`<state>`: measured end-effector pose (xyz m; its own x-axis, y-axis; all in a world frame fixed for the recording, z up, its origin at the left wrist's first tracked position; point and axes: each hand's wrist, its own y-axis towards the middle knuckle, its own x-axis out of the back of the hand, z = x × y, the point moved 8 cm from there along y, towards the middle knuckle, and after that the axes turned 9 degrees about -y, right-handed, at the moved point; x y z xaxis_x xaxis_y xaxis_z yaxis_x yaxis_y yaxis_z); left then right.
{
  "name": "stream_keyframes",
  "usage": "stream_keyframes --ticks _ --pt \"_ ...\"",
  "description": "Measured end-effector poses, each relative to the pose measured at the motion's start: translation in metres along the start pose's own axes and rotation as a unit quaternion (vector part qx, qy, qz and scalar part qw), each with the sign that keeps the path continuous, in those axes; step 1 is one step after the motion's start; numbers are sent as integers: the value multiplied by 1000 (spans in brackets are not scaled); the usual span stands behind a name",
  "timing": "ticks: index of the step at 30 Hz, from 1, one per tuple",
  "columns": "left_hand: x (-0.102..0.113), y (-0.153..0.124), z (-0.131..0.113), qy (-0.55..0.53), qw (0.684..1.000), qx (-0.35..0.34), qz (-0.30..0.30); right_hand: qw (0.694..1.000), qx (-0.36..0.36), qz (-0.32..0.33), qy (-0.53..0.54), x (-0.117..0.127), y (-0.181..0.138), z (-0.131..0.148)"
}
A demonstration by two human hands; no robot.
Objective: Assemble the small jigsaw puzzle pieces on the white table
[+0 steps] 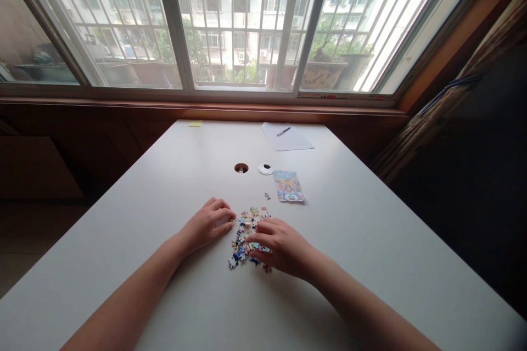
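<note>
A loose pile of small jigsaw puzzle pieces [242, 247], many coloured with blue and white, lies in the middle of the white table. My left hand [211, 220] rests at the pile's left edge, fingers bent and thumb apart from them. Its fingertips are by a few pieces, with no clear grip on any. Over the right side of the pile is my right hand [279, 244], its thumb and fingers spread apart and covering some pieces. A single puzzle piece [267, 196] lies apart, beyond the pile.
Beyond the pile lies a colourful picture card [289, 185]. A round white cap [265, 169] sits beside a hole [241, 168] in the table [123, 263]. Paper sheets [294, 141] with a pen [284, 131] and yellow slips [195, 124] are near the window.
</note>
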<state>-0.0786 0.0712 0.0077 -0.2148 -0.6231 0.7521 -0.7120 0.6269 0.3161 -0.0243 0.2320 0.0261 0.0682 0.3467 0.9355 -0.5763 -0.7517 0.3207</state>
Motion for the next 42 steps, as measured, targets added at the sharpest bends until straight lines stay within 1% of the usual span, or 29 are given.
stream_keyframes --ticks 5,15,21,27,31,37,40,42 --pt "1 1 -2 1 1000 1 0 1000 -9 25 -7 -6 -1 -8" --pt "1 0 -5 12 1000 0 -1 999 4 32 28 1 -2 -12" --pt "3 0 -9 17 999 -30 -9 999 4 18 30 8 -7 -21" --pt "-5 3 -18 45 997 -59 -4 998 -44 -43 1 10 -11 -44" --pt "-15 7 -30 57 996 -70 5 998 -52 -35 -9 6 -11 -48" --pt "-21 11 -38 65 996 -65 5 999 -39 -20 -11 12 -10 -42" --pt "-21 12 -39 62 996 -66 -3 999 -36 -28 -5 11 -10 -43" --pt "-22 13 -39 63 996 -65 -6 998 -49 -46 -10 9 -10 -48"
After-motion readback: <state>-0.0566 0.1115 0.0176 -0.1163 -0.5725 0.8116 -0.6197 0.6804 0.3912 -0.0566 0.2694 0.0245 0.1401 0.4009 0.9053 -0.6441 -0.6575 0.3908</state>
